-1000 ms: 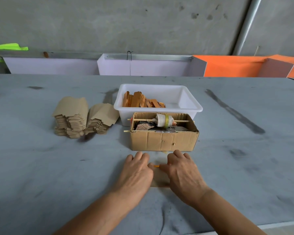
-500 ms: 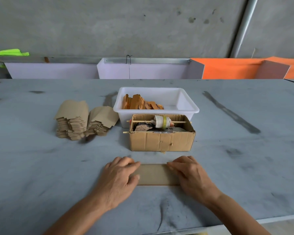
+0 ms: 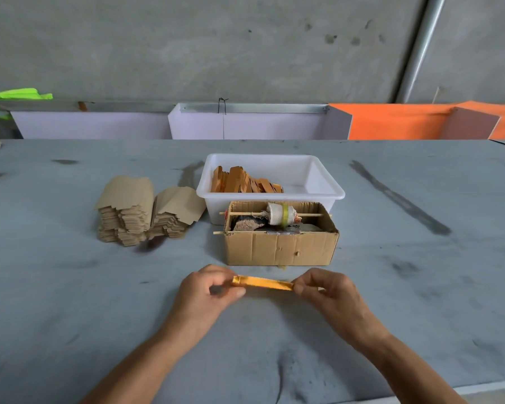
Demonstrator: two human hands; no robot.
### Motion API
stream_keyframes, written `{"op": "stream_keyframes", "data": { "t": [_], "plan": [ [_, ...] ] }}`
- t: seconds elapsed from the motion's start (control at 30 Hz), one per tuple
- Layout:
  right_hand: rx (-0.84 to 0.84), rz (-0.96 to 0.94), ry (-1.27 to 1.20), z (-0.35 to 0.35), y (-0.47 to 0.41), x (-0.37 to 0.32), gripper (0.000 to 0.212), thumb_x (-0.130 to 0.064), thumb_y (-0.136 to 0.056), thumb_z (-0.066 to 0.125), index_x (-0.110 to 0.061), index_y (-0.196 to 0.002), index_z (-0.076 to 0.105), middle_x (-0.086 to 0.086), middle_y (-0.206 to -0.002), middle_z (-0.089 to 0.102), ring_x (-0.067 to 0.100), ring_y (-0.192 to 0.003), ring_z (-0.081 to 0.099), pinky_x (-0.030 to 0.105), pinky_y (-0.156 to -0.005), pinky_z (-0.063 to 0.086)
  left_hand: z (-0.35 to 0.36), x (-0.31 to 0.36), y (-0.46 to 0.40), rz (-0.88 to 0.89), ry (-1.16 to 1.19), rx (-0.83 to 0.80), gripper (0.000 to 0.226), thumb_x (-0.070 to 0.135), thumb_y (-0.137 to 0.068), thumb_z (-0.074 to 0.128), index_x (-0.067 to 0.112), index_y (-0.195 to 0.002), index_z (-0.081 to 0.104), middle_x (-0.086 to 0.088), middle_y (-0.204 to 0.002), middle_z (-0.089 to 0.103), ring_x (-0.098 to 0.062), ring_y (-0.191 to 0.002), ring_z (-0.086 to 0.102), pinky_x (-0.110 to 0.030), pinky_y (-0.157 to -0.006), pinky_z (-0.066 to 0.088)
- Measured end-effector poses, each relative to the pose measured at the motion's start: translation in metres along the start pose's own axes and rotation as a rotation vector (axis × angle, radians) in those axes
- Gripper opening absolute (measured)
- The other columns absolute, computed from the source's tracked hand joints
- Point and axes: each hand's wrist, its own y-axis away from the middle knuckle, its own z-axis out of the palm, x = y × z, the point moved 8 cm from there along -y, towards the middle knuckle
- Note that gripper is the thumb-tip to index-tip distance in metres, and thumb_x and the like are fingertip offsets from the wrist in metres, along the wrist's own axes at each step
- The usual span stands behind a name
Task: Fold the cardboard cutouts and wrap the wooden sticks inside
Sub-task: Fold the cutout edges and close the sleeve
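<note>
A flat folded cardboard wrap (image 3: pixel 263 283), orange-brown, is lifted just above the grey table in front of the cardboard box. My left hand (image 3: pixel 207 295) pinches its left end and my right hand (image 3: pixel 327 293) pinches its right end. Whether sticks are inside it is hidden. Two stacks of flat cardboard cutouts (image 3: pixel 146 211) sit at the left. Several orange wooden sticks (image 3: pixel 242 182) lie in the white tub (image 3: pixel 327 176) behind the box.
An open cardboard box (image 3: pixel 280 249) holds a spool of string on a thin skewer (image 3: pixel 280 214). White and orange panels (image 3: pixel 245 123) line the table's far edge under a concrete wall. The table's near edge (image 3: pixel 478 386) runs at lower right.
The wrap lay flat under both hands on the table. Now both hands have lifted it by its ends and turned it edge-on.
</note>
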Motion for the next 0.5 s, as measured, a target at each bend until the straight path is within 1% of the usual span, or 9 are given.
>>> {"op": "stream_keyframes", "data": {
  "t": [0.07,0.1,0.17,0.2,0.27,0.3,0.37,0.43,0.5],
  "plan": [
    [0.091,0.070,-0.172,-0.009,-0.004,0.001,0.010,-0.014,-0.082,0.070,-0.020,-0.075,0.070,-0.011,-0.069,0.065,-0.004,-0.060,0.054,0.007,-0.057,0.040,0.003,-0.009,-0.002,-0.170,0.247,0.029,0.017,0.002,-0.077,0.072,0.018,-0.072,0.071,0.007,-0.066,0.063,-0.009,-0.060,0.054,-0.014,-0.058,0.045],
    [0.136,0.107,-0.259,-0.014,-0.005,0.002,0.006,-0.016,-0.080,0.072,-0.021,-0.080,0.071,-0.011,-0.075,0.067,-0.003,-0.066,0.059,0.008,-0.058,0.043,0.006,-0.012,-0.003,-0.249,0.328,0.035,0.015,0.002,-0.078,0.071,0.016,-0.073,0.071,0.004,-0.063,0.064,-0.010,-0.059,0.055,-0.015,-0.055,0.046],
    [0.248,0.161,-0.312,-0.024,-0.003,0.007,0.014,-0.018,-0.078,0.075,-0.024,-0.089,0.070,-0.007,-0.087,0.067,0.003,-0.080,0.062,0.013,-0.061,0.045,0.007,-0.016,-0.004,-0.357,0.438,0.057,0.008,0.004,-0.080,0.070,0.011,-0.076,0.070,-0.001,-0.068,0.066,-0.013,-0.064,0.058,-0.019,-0.055,0.051],
    [0.314,0.176,-0.249,-0.031,-0.001,0.009,0.016,-0.019,-0.078,0.075,-0.025,-0.092,0.069,-0.007,-0.089,0.066,0.007,-0.083,0.061,0.016,-0.062,0.044,0.007,-0.016,-0.004,-0.390,0.487,0.077,0.006,0.004,-0.080,0.070,0.009,-0.077,0.069,-0.003,-0.071,0.067,-0.014,-0.066,0.059,-0.021,-0.054,0.052],
    [0.376,0.212,-0.145,-0.037,0.002,0.009,0.017,-0.019,-0.081,0.072,-0.023,-0.097,0.068,-0.005,-0.080,0.063,0.011,-0.074,0.059,0.017,-0.058,0.044,0.006,-0.015,-0.004,-0.433,0.555,0.108,0.004,0.004,-0.080,0.070,0.007,-0.078,0.068,-0.004,-0.075,0.068,-0.016,-0.070,0.061,-0.020,-0.051,0.053],
    [0.364,0.239,-0.162,-0.034,0.003,0.010,0.015,-0.019,-0.083,0.070,-0.020,-0.098,0.068,-0.003,-0.073,0.062,0.011,-0.065,0.056,0.016,-0.053,0.044,0.006,-0.015,-0.003,-0.446,0.572,0.115,0.004,0.004,-0.080,0.070,0.007,-0.079,0.068,-0.004,-0.076,0.068,-0.016,-0.071,0.061,-0.019,-0.050,0.053],
    [0.292,0.321,-0.286,-0.023,0.004,0.012,0.011,-0.016,-0.085,0.068,-0.017,-0.096,0.068,0.001,-0.061,0.057,0.010,-0.051,0.049,0.015,-0.043,0.039,0.007,-0.012,-0.002,-0.461,0.587,0.120,0.003,0.004,-0.080,0.070,0.006,-0.079,0.067,-0.004,-0.076,0.068,-0.016,-0.071,0.061,-0.019,-0.050,0.054],
    [0.229,0.386,-0.370,-0.016,0.005,0.010,0.007,-0.015,-0.086,0.067,-0.012,-0.092,0.069,0.005,-0.059,0.055,0.010,-0.044,0.045,0.014,-0.040,0.035,0.007,-0.008,-0.002,-0.452,0.569,0.117,0.003,0.005,-0.081,0.070,0.006,-0.079,0.067,-0.005,-0.077,0.068,-0.017,-0.070,0.061,-0.019,-0.051,0.054],
    [0.212,0.368,-0.271,-0.019,0.003,0.006,0.011,-0.017,-0.087,0.065,-0.010,-0.093,0.071,0.003,-0.055,0.058,0.007,-0.038,0.046,0.014,-0.039,0.036,0.006,-0.005,-0.003,-0.424,0.534,0.117,0.003,0.005,-0.081,0.069,0.007,-0.079,0.068,-0.004,-0.076,0.068,-0.016,-0.070,0.061,-0.019,-0.052,0.054]
  ]
}}
